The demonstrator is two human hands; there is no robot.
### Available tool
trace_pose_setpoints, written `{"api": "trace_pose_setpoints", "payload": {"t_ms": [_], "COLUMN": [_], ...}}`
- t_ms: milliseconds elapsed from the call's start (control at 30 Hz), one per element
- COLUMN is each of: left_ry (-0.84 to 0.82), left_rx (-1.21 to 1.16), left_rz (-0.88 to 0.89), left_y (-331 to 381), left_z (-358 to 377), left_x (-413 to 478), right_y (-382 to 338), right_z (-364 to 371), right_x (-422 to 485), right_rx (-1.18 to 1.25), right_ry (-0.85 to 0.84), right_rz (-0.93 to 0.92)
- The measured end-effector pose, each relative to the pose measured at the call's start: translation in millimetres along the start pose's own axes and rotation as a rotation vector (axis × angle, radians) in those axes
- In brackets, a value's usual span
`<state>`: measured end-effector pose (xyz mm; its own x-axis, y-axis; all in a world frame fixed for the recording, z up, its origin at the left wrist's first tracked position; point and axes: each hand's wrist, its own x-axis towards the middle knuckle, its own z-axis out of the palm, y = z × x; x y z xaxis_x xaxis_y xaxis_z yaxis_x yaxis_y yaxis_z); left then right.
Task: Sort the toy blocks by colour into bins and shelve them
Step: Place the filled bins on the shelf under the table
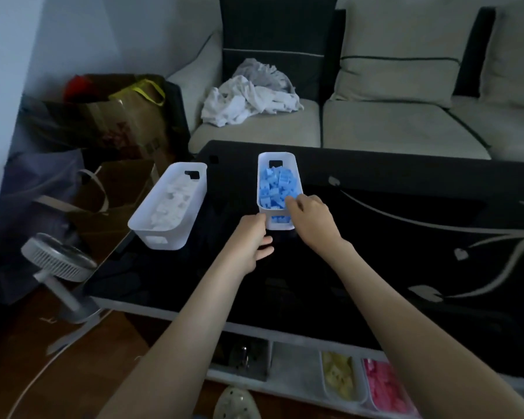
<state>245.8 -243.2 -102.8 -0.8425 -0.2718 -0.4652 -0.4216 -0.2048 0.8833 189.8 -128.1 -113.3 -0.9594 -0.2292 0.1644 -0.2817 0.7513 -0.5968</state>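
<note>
A white bin (277,158) full of blue blocks (274,189) stands on the black glass table (375,237). My left hand (251,240) holds the bin's near left corner, fingers curled at its wall. My right hand (312,216) grips the near right rim, with fingertips over the edge among the blue blocks. A second white bin (191,207) holding white blocks (171,204) sits to the left, at the table's left edge. On the shelf under the table sit a bin of yellow blocks (338,375) and a bin of pink blocks (386,385).
A beige sofa (406,122) with a heap of white cloth (248,98) runs behind the table. Paper bags (118,122) crowd the floor at left, beside a small white fan (61,261) with its cable. A shelf slot (295,362) left of the yellow bin holds nothing.
</note>
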Motion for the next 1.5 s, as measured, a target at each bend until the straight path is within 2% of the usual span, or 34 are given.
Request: {"api": "trace_pose_setpoints", "payload": {"t_ms": [200, 333, 467, 567, 667, 867, 1167, 1300, 1500], "left_ry": [-0.122, -0.183, -0.203, -0.221, -0.230, -0.362, -0.303, -0.318, -0.244], "left_rx": [0.152, 0.272, 0.367, 0.422, 0.463, 0.438, 0.268, 0.262, 0.334], "left_rz": [-0.073, -0.030, 0.013, 0.117, 0.210, 0.166, 0.056, -0.054, -0.145], "left_y": [-15, -39, -66, -79, -88, -128, -176, -194, -223], "left_z": [5, 6, 7, 9, 8, 2, 11, 11, 27], "left_x": [-52, -91, -125, -155, -184, -231, -252, -254, -225], "right_y": [17, 19, 16, 20, 27, 41, 60, 73, 104], "right_z": [-29, -65, -91, -100, -105, -113, -105, -95, -56], "right_x": [-77, -131, -184, -211, -235, -280, -309, -316, -312], "right_rx": [0.035, -0.023, 0.131, 0.150, 0.135, 0.126, 0.090, 0.136, 0.062], "right_ry": [0.104, -0.001, -0.167, -0.335, -0.429, -0.554, -0.694, -0.804, -0.781], "right_rz": [0.076, 0.110, 0.160, 0.232, 0.220, 0.147, 0.227, 0.266, 0.411]}}
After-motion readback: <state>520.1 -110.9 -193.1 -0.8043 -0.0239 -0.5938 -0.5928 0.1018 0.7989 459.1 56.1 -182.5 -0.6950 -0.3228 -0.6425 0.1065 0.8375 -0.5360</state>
